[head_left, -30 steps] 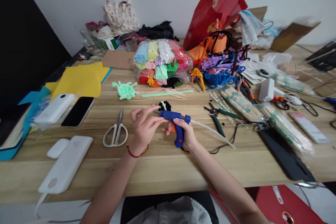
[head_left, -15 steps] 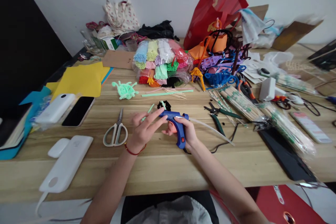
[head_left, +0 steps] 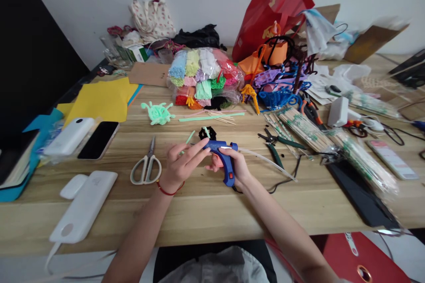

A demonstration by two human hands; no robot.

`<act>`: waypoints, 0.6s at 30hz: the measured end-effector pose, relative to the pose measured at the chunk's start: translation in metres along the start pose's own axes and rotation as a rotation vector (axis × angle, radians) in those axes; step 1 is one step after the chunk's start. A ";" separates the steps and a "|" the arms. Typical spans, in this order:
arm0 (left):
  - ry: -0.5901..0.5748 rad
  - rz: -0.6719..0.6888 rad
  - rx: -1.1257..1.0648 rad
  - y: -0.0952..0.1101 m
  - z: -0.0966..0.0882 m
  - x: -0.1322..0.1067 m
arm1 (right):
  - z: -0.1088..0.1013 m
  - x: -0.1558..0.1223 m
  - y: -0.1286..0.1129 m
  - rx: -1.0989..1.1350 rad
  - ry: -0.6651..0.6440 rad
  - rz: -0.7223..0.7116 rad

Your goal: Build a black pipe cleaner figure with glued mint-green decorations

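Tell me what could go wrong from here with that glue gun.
The left hand has its fingers close to the front of the blue glue gun; if the tip is hot, they might get burned.
The clear glue stick juts well out behind the gun, so it could catch on something as the right hand turns.
The black cord runs close by the green-handled pliers and might snag.

A red bracelet [head_left: 168, 194] circles the left wrist [head_left: 170, 185]; the clothing [head_left: 217, 267] is grey.
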State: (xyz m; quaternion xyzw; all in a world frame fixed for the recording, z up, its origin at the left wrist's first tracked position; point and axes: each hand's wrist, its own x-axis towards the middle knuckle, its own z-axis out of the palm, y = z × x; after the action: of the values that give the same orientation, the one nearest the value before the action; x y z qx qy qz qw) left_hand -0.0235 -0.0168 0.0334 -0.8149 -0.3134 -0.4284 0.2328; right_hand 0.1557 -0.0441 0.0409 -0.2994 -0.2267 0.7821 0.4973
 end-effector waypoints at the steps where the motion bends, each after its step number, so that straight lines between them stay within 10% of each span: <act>1: 0.008 0.004 0.004 0.000 0.000 -0.001 | 0.000 0.000 0.000 -0.002 -0.004 0.001; 18: 0.058 -0.077 -0.078 0.003 0.004 -0.003 | 0.003 0.000 0.002 -0.067 0.001 -0.119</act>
State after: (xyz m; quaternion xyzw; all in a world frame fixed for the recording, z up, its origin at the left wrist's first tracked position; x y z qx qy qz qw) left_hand -0.0202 -0.0175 0.0289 -0.7979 -0.3207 -0.4724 0.1931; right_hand 0.1530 -0.0454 0.0417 -0.3025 -0.2699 0.7430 0.5326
